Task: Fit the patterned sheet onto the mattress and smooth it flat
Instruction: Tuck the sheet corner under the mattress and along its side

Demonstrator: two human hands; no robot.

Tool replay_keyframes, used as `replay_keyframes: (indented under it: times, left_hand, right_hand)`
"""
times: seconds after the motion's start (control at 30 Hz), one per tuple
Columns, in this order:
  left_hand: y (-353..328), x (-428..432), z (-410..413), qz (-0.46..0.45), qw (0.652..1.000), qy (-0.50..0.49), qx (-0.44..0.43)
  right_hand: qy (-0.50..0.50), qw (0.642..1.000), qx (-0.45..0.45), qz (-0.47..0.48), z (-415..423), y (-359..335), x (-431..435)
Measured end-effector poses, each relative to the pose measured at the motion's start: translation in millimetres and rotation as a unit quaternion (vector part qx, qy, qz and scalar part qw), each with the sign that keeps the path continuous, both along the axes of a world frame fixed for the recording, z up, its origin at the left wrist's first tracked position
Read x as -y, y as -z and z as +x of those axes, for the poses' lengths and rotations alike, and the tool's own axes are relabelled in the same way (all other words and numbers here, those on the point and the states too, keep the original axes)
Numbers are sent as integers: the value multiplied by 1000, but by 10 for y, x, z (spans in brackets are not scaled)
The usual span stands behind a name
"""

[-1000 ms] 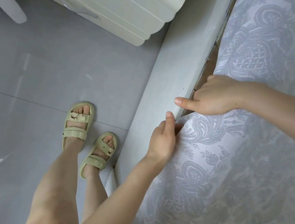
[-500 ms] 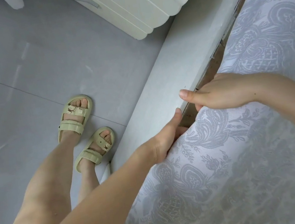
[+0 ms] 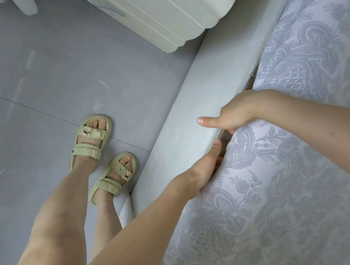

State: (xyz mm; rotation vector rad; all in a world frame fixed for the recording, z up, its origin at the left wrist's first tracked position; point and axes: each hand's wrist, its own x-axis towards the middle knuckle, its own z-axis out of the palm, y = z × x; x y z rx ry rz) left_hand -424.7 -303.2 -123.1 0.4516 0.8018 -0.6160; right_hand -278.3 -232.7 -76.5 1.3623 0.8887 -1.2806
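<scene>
Hooking the edge of the patterned sheet (image 3: 293, 182) spread over the bed, the right hand (image 3: 237, 111) curls its fingers into the gap by the bed frame (image 3: 189, 111). Beside it, the left hand (image 3: 208, 168) reaches in with its fingers hidden, so its hold cannot be told. Tucking the side seems in hand; next, that edge wants pushing fully under.

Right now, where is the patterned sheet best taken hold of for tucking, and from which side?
Grip the patterned sheet at its side edge, in the gap beside the bed frame, just past the right hand. Come from the frame side, fingers downward: the top lies flat, with no fold to pinch.
</scene>
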Motion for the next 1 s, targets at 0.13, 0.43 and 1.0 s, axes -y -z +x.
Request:
replay_keyframes:
  times: [0.13, 0.43, 1.0]
  left_hand:
    - [115, 40, -40, -40, 999, 34, -9]
    - [-40, 225, -609, 190, 969, -131, -85]
    - [-76, 477, -1320, 178, 970, -115, -119]
  right_hand:
    - [-12, 999, 13, -34, -24, 61, 38]
    - [-43, 949, -5, 311, -54, -50, 155]
    - [-131, 934, 2, 332, -945, -121, 864]
